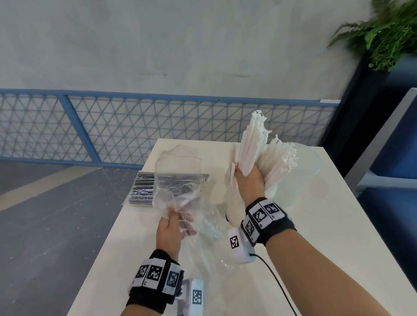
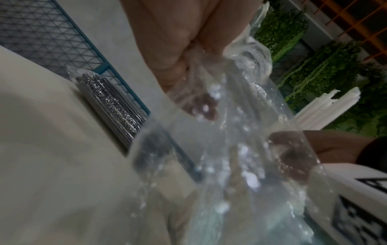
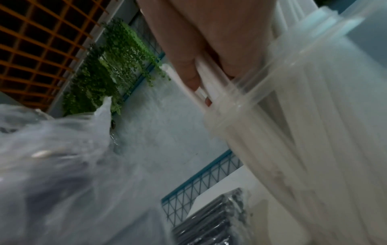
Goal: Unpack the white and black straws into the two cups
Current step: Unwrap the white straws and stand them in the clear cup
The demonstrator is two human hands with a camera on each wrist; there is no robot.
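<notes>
My right hand (image 1: 247, 177) grips a bundle of white straws (image 1: 251, 143) upright above the table; in the right wrist view its fingers (image 3: 188, 73) curl round them. Beside it to the right, more white straws (image 1: 282, 158) stand fanned in a clear plastic cup (image 1: 307, 171), whose rim (image 3: 261, 92) touches the held bundle. My left hand (image 1: 172, 218) holds the emptied, crumpled clear bag (image 1: 178, 178) raised over the table's left side. A sealed pack of black straws (image 1: 143, 188) lies flat at the left table edge, partly behind the bag. I cannot make out a second cup.
The white table (image 1: 295, 233) has its left edge (image 1: 108, 237) close to my left hand, with grey floor beyond. A blue mesh railing (image 1: 108, 127) runs behind. A dark planter with a fern (image 1: 399, 27) and a blue seat stand at the right. A black cable (image 1: 280, 287) trails from my right wrist.
</notes>
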